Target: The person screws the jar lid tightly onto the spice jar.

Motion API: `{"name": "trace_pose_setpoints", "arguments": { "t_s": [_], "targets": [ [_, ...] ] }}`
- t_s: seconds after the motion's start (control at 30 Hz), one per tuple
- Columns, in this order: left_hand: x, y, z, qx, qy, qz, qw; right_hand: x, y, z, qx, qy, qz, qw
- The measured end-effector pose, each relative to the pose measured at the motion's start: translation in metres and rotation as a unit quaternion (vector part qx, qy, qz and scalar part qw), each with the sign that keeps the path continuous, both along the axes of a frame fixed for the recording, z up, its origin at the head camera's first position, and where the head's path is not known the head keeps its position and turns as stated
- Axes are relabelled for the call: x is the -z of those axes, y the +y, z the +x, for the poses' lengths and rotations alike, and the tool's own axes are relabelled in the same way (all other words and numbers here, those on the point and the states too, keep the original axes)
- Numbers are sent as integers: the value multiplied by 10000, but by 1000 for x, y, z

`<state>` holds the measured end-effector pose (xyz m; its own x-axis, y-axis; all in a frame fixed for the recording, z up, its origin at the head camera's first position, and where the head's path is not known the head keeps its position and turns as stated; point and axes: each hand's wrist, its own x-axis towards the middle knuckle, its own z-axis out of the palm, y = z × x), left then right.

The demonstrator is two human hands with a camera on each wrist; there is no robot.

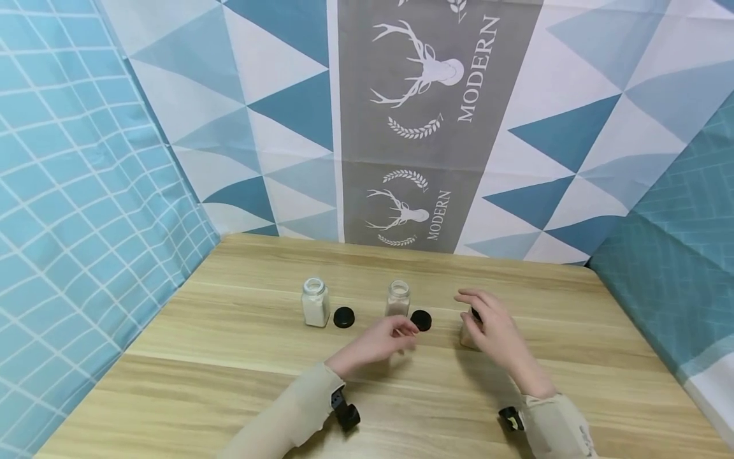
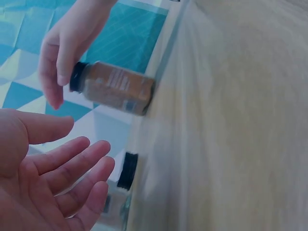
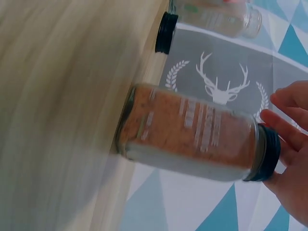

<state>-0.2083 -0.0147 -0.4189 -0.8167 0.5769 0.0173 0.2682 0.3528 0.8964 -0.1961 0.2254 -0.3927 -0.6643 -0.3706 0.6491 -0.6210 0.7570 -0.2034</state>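
Note:
A capped glass spice jar (image 3: 187,132) with orange-brown contents and a black lid (image 3: 268,153) stands upright on the table at the right. My right hand (image 1: 490,322) is over its top, thumb and fingers spread loosely about the lid, fingertips right at its edge in the right wrist view. My left hand (image 1: 387,341) holds nothing; its fingers are loosely bent in the left wrist view. Just beyond it stands an uncapped glass jar (image 1: 398,299), partly filled, its lower part hidden by the hand. A loose black lid (image 1: 421,320) lies beside that jar, near the left fingertips.
Farther left on the wooden table (image 1: 229,331) stands another uncapped jar (image 1: 315,306) with white contents, a black lid (image 1: 344,317) lying to its right. Patterned cloth (image 1: 287,127) hangs behind the table's back edge, with blue cloth at both sides.

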Motion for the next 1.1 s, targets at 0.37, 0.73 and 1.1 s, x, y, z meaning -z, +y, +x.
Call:
{"name": "trace_pose_setpoints", "arguments": {
  "t_s": [0.37,0.73,1.1],
  "targets": [
    [-12,-34,-9,-649,257,-628,9956,-2,-22,-5,202,149,842,9961],
    [-12,-40,-19,-1403,103,-264,9897,0,-47,-14,83,98,1063,9943],
    [-1,-36,-36,-1124,49,210,9934,8,-63,-22,302,-2093,741,9746]
  ]
}}
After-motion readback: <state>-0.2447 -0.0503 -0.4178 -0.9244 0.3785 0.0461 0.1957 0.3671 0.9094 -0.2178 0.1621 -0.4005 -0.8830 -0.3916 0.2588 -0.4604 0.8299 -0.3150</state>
